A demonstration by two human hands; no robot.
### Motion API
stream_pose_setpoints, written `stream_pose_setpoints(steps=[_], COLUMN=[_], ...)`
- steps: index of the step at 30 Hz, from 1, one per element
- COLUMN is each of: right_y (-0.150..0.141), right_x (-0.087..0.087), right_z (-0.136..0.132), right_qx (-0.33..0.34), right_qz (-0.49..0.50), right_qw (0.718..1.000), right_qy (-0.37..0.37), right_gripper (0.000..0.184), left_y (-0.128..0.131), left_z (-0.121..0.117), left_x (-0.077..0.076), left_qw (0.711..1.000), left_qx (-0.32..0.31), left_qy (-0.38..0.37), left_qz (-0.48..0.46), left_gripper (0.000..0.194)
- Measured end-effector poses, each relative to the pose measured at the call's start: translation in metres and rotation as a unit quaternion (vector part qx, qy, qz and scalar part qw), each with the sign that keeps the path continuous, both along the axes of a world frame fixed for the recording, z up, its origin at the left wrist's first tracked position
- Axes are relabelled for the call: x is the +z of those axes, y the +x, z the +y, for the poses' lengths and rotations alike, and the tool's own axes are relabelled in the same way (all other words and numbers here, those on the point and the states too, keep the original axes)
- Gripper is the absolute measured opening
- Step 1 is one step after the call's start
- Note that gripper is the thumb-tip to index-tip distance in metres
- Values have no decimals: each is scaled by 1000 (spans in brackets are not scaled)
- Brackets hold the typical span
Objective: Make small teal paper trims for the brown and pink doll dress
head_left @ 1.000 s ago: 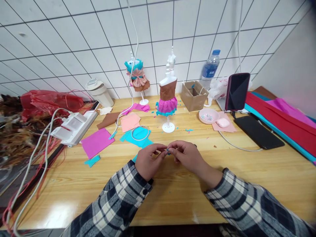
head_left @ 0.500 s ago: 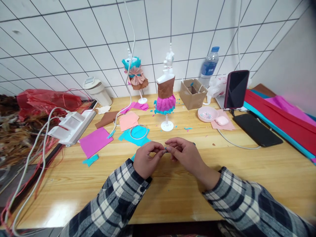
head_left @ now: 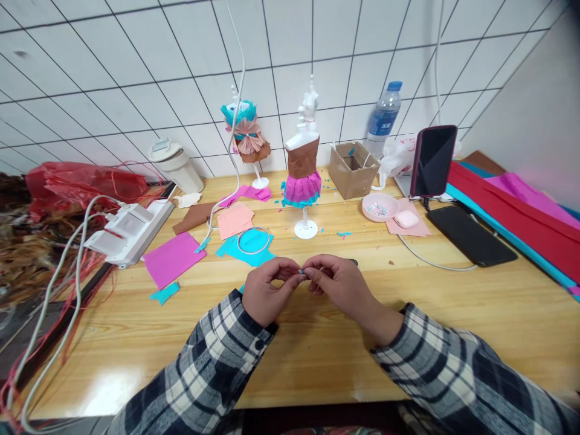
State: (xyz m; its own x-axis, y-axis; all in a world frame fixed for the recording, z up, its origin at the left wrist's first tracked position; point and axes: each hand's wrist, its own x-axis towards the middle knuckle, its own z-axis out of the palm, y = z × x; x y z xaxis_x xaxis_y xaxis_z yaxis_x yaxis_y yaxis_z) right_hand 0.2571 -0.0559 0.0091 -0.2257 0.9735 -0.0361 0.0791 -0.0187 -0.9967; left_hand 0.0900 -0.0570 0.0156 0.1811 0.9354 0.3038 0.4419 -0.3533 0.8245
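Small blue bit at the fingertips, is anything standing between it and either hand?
Nothing visible does: the left hand and the right hand both pinch the small blue bit directly, though they partly hide it.

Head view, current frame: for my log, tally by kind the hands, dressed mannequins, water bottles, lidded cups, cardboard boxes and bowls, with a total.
Left hand: 1
Right hand: 1
Dressed mannequins: 2
Water bottle: 1
Lidded cup: 1
Cardboard box: 1
Bowl: 1
Total: 8
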Motion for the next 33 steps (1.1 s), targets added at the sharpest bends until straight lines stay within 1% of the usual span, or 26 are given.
stream_pose_setpoints(steps=[2,7,12,14,18,21,23,28,30,33], right_y=[1,2,2,2,2,3,3,3,3,1], right_x=[1,4,5,5,5,5,5,3,1,-1], right_z=[0,0,-1,-1,0,0,1,1,1,2], right_qx=[0,6,6,4,-7,-7,-6,-4,-7,5], right_qz=[-8,-41,-42,-27,6,-2,-11,-10,7,31], right_qw=[1000,999,999,1000,1000,1000,1000,1000,1000,998], right_qy=[9,17,18,12,-5,-8,-7,-8,-23,-56], right_gripper=[16,16,16,15,16,16,16,16,17,23], left_y=[0,0,-3,-3,-1,0,0,0,1,1], left_z=[0,0,3,3,5,6,7,7,7,7], left_x=[0,2,0,-2,-5,-6,-6,-7,-8,-9], left_qw=[1000,999,999,1000,996,988,983,975,975,979], left_qx=[-3,9,6,1,-10,-19,-23,-30,-29,-25], left_qy=[-10,19,14,-2,-63,-108,-126,-144,-143,-121], left_qz=[-13,31,38,21,-55,-109,-129,-164,-165,-164], left_gripper=[12,9,11,11,18,23,25,27,28,26])
